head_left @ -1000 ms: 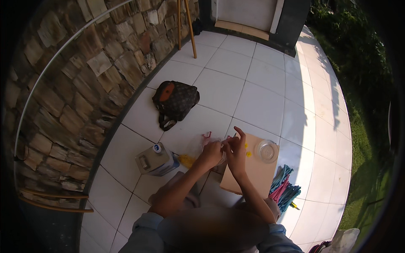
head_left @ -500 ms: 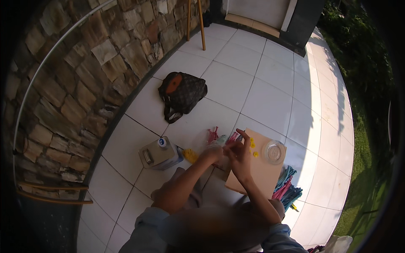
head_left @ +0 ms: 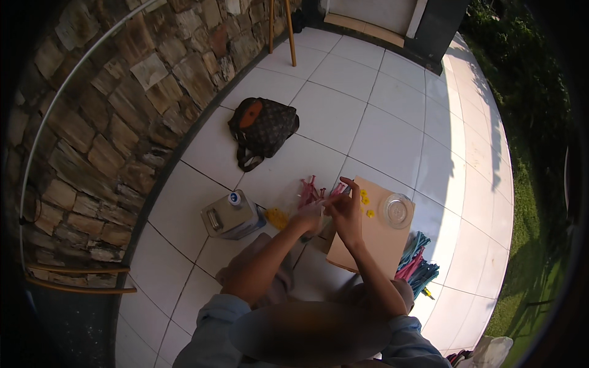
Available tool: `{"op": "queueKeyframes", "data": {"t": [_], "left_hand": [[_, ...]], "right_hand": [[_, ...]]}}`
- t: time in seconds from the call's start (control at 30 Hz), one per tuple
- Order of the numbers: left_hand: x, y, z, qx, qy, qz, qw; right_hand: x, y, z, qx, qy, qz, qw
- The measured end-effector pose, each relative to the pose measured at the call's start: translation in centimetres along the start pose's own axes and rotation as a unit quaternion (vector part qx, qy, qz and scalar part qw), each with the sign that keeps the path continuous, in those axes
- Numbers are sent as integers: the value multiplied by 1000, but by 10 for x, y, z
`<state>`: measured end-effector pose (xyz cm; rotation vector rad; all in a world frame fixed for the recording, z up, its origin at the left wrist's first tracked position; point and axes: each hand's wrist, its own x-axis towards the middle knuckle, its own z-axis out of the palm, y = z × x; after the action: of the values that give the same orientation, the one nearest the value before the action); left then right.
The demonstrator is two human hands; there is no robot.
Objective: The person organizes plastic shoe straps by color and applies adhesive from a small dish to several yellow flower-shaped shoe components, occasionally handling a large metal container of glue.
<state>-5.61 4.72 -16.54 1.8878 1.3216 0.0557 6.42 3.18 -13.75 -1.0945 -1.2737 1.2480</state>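
Close together in front of me, my left hand (head_left: pixel 308 216) and my right hand (head_left: pixel 346 216) meet at their fingertips. The left fingers are closed round something too small and blurred to name. My right thumb and a finger pinch at the same spot, while another finger sticks up. Just beyond the hands lie pink, thin-stemmed pieces (head_left: pixel 309 189) on the tiles. A tan board (head_left: pixel 374 248) sits beside my right hand, bearing small yellow flower-like pieces (head_left: pixel 365 196) and a round clear glass dish (head_left: pixel 397 211). Left of my left hand is a yellow heap (head_left: pixel 275 218).
A rectangular metal can (head_left: pixel 232 216) with a blue-and-white cap stands left. Teal and pink stem-like strips (head_left: pixel 419 265) lie right of the board. Farther off is a dark patterned backpack (head_left: pixel 265 127). A stone wall (head_left: pixel 123 135) bounds the left; wooden legs (head_left: pixel 290 37) stand beyond.
Both hands stay together, with the left hand's fingers shifted slightly. A pale, clear-looking item seen near the left fingertips no longer shows there. The whole view has tilted a little.
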Motion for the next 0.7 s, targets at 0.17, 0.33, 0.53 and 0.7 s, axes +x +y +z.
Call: {"op": "queueKeyframes", "data": {"t": [0.17,0.33,0.53,0.7], "left_hand": [[-3,-15,-10,9,68,111,991],[-38,24,-49,-157,103,71,980],[-55,14,-62,53,249,240,937],[-56,32,-61,30,434,269,859]], "right_hand": [[16,-15,-3,-103,59,-16,993],[24,-17,-10,-106,81,-51,990],[21,-32,-4,-107,76,16,991],[13,-57,-9,133,28,150,979]]}}
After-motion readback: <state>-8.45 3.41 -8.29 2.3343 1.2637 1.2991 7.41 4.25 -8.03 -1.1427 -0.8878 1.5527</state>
